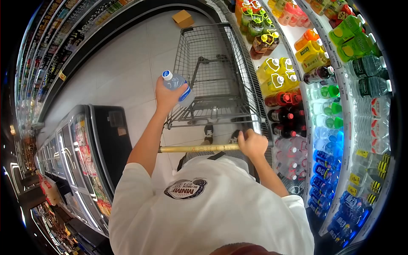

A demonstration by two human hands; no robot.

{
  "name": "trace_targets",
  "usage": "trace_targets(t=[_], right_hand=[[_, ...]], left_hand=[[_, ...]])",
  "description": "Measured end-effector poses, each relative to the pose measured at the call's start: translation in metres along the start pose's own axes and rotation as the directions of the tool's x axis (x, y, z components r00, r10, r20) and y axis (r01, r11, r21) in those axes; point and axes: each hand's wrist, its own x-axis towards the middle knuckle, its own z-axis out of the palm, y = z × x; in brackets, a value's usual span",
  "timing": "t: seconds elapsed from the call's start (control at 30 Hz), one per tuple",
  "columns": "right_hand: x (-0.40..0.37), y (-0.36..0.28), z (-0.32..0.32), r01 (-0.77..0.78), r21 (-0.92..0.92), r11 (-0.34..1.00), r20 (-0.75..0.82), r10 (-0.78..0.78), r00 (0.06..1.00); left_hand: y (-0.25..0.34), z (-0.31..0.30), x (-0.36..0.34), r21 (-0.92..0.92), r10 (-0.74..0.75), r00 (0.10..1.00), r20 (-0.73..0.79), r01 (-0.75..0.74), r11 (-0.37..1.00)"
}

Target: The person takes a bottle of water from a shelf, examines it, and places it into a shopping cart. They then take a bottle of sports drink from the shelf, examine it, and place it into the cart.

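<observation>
A clear plastic bottle (173,83) with a white cap and blue label is in my left hand (165,97), whose fingers wrap round its middle. The bottle tilts over the left near corner of a wire shopping cart (203,46). My right hand (253,144) is closed round the right end of the cart's yellow handle bar (199,148). Through the cart's mesh I see the floor and part of my shoes.
Drink shelves (346,140) with several rows of bottles line the right side, close to the cart. A freezer cabinet (85,140) stands at the left. A cardboard box (182,18) lies on the floor ahead. Stocked shelves (63,46) curve along the far left.
</observation>
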Motion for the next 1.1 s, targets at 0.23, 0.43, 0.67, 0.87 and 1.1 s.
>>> trace_targets(t=[0.23, 0.43, 0.67, 0.87, 1.1], right_hand=[[-0.004, -0.005, 0.009, -0.039, -0.015, 0.999, -0.029, 0.039, 0.999], [-0.001, -0.004, 0.006, -0.049, -0.032, 0.998, -0.033, 0.048, 0.998], [0.009, 0.001, -0.001, -0.031, -0.013, 0.999, -0.039, 0.030, 0.999], [0.009, 0.008, -0.004, -0.035, -0.019, 0.999, -0.005, 0.035, 0.999], [0.004, 0.009, -0.008, -0.081, -0.047, 0.996, 0.079, 0.084, 0.993]], left_hand=[[-0.076, 0.050, 0.065, 0.180, 0.043, 0.986, 0.158, -0.071, 0.981], [-0.145, 0.094, 0.079, 0.059, 0.084, 0.990, 0.114, -0.091, 0.994], [-0.180, 0.114, 0.084, 0.239, 0.035, 0.955, 0.294, -0.109, 0.965], [-0.216, 0.135, 0.094, 0.265, 0.080, 0.929, 0.362, -0.185, 0.946], [-0.287, 0.176, 0.097, 0.515, -0.024, 0.893, 0.449, -0.236, 0.824]])
